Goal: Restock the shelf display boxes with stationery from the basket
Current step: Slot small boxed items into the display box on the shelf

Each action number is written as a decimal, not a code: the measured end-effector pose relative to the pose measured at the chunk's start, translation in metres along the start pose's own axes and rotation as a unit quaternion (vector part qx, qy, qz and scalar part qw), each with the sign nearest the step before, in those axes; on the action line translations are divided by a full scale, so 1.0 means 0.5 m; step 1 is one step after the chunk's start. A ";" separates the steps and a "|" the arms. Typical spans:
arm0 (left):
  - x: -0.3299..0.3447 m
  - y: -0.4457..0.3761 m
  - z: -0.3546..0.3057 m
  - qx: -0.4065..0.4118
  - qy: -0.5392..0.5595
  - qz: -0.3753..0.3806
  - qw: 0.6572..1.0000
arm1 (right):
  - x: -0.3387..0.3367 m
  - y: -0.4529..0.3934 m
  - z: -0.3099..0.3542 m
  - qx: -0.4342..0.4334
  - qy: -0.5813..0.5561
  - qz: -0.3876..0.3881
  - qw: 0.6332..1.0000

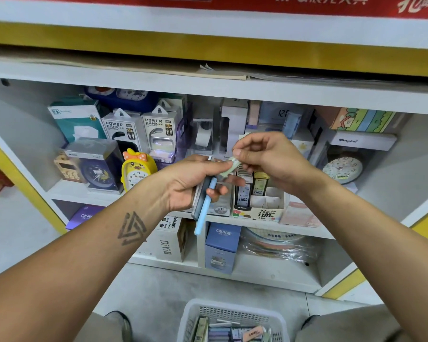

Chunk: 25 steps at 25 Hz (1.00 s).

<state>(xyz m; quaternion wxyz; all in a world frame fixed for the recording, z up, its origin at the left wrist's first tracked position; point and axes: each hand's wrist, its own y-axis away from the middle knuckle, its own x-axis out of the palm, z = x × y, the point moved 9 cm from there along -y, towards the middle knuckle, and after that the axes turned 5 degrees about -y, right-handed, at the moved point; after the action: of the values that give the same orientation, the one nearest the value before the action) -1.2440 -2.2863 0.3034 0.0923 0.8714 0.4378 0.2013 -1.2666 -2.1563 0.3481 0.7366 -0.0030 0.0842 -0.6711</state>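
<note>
My left grip (195,178) holds lead cases (204,206); right grip (262,154) pinches a green one (229,170). The display box (260,208) has gaps and the basket (190,317) still holds stock.

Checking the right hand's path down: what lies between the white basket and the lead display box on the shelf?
In the head view, below the display box, a lower shelf with a blue CRUHRE box, then bare floor to the basket.

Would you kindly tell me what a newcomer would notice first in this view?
Two hands meet mid-frame: the left hand holds a light blue pen with other items, while the right hand pinches a pale green piece. Left on the shelf stands a yellow duck clock; a white basket sits below.
</note>
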 end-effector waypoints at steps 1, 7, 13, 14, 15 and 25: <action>-0.013 0.002 -0.005 0.002 0.002 -0.016 1.000 | -0.011 -0.003 0.000 -0.002 -0.007 -0.017 1.000; -0.108 0.023 -0.033 0.027 -0.035 -0.137 0.990 | 0.066 0.003 0.031 -0.153 0.324 0.060 0.932; -0.132 0.045 -0.032 0.003 -0.022 -0.128 0.992 | 0.173 0.001 0.054 -0.237 0.434 0.072 0.866; -0.143 0.048 -0.034 0.007 -0.007 -0.139 0.990 | 0.165 -0.012 0.044 -0.195 0.390 0.054 0.898; -0.157 0.052 -0.036 0.011 0.009 -0.154 0.988 | 0.149 -0.026 0.030 -0.137 0.319 0.036 0.937; -0.227 0.078 -0.026 0.002 0.039 -0.205 0.978 | 0.117 -0.056 0.005 -0.084 0.205 -0.021 0.975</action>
<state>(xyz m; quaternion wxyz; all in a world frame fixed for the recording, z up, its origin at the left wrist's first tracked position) -1.2822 -2.4005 0.2978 0.1124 0.7550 0.6105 0.2113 -1.2889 -2.2171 0.3466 0.6863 0.0710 0.2896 -0.6634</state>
